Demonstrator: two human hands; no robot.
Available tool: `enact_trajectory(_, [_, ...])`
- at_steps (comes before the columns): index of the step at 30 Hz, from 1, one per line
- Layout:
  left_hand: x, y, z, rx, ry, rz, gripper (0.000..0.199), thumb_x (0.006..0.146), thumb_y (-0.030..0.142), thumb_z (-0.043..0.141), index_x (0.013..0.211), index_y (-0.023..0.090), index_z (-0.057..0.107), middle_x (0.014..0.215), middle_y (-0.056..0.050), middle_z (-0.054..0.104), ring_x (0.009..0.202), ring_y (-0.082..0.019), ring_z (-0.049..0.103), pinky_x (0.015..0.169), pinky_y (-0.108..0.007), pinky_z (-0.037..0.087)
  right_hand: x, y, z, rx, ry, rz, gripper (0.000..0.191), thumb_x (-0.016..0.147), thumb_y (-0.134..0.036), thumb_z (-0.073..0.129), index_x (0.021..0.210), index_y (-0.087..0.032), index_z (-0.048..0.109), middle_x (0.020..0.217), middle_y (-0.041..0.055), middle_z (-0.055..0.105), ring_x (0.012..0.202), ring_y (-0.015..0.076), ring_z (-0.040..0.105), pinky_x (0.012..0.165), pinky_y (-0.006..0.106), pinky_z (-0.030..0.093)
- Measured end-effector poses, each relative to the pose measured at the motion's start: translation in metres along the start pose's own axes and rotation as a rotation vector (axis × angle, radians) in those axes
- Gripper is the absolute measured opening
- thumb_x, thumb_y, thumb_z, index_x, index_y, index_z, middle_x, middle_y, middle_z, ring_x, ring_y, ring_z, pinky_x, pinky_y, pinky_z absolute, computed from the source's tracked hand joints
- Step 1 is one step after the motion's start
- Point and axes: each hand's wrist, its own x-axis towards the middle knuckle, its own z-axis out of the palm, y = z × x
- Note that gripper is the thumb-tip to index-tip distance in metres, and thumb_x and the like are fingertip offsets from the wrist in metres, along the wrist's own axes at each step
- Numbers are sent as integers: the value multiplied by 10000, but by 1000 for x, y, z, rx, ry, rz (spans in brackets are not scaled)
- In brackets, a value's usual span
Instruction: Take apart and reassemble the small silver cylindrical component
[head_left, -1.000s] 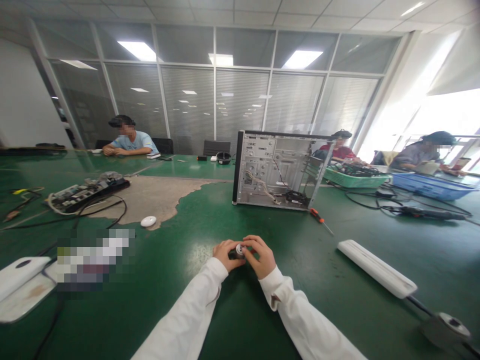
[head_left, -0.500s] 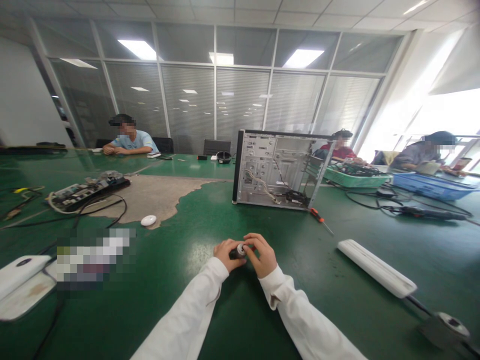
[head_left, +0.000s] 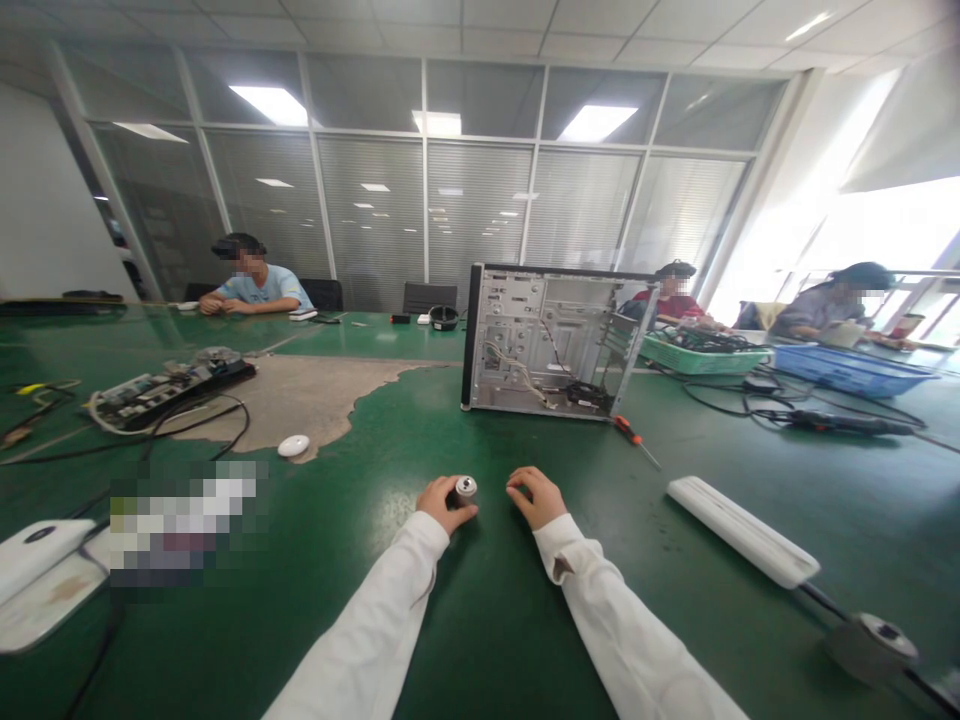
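Between the fingers and thumb of my left hand point(head_left: 442, 503) stands a small dark cylinder point(head_left: 466, 491), its round silvery top facing up with a dark spot in the middle. It appears upright on the green table. To the right of it and apart from it, my right hand point(head_left: 537, 498) hovers with its fingers curled and fingertips drawn together. Whatever the right fingers might hold is too small or hidden to make out. Beyond both hands is an open computer case point(head_left: 559, 340), with a red-handled screwdriver point(head_left: 628, 431) lying at its right corner.
A white power strip point(head_left: 742, 530) lies right, its cable passing a grey round object point(head_left: 874, 648). A green basket point(head_left: 701, 357) and a blue basket point(head_left: 847, 370) stand behind. A white round object point(head_left: 293, 447) and a circuit assembly point(head_left: 172, 390) are left. Several people sit around the table.
My right hand has come away from the cylinder and moved to the right. My left hand keeps hold of the cylinder, a little further left; its top is now in plain sight.
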Motion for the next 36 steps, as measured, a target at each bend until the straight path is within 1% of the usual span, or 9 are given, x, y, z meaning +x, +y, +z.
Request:
enact_trajectory(4, [2,-5,0,104,41,-1,441,547,263,659,963,151,567,948,-75,579,938,-231,507,841,-341,364,-1,6,4,118,-83,96,53,612,-153,561,627,-188,598,812,46,555,808,178,510,793,346,385])
enact_trajectory(8, [3,-6,0,122,36,-13,457,564,231,644,997,131,537,1001,-95,575,957,-231,511,857,-343,371,-1,6,5,219,-51,174,67,536,-150,610,582,-199,609,738,20,569,751,172,522,775,336,390])
enact_trajectory(13, [4,-9,1,108,27,-29,492,553,211,646,1023,145,515,1027,-90,572,946,-223,526,861,-356,380,5,22,1,439,147,425,187,547,-300,624,695,-187,607,692,18,580,635,154,543,611,314,455])
enact_trajectory(16, [4,-12,3,136,21,-13,543,525,185,654,1046,153,503,1052,-88,560,975,-235,508,867,-366,376,9,38,-5,628,277,589,259,536,-367,616,689,-164,569,624,23,578,570,152,559,505,291,470])
enact_trajectory(19, [4,-13,4,174,31,-9,553,517,92,609,1053,166,499,1062,-74,556,998,-234,491,875,-364,368,11,47,-12,804,364,682,266,485,-343,655,641,-159,544,581,24,585,540,142,571,507,278,486])
enact_trajectory(23, [4,-9,4,183,32,-35,533,531,28,532,1043,173,504,1049,-58,564,990,-221,496,870,-353,372,10,50,-14,957,411,732,248,441,-259,704,608,-156,552,561,30,605,542,148,587,492,257,496])
enact_trajectory(27, [4,-7,3,173,28,-63,510,532,0,501,1015,164,517,1029,-57,578,976,-212,508,864,-341,377,10,50,-12,1012,423,737,231,416,-214,716,580,-152,567,547,32,613,523,150,587,462,245,496])
enact_trajectory(31, [5,-12,5,199,35,-39,537,515,-1,519,1024,171,510,1024,-52,580,965,-213,512,852,-336,384,9,51,-9,979,423,707,235,412,-226,706,591,-152,572,544,27,610,503,142,579,457,243,492])
enact_trajectory(36, [3,-11,3,275,-32,-24,562,530,71,559,1079,154,473,1076,-80,546,1010,-236,479,866,-355,369,6,46,-5,821,381,649,244,446,-261,672,633,-147,564,579,24,605,508,137,574,465,250,483])
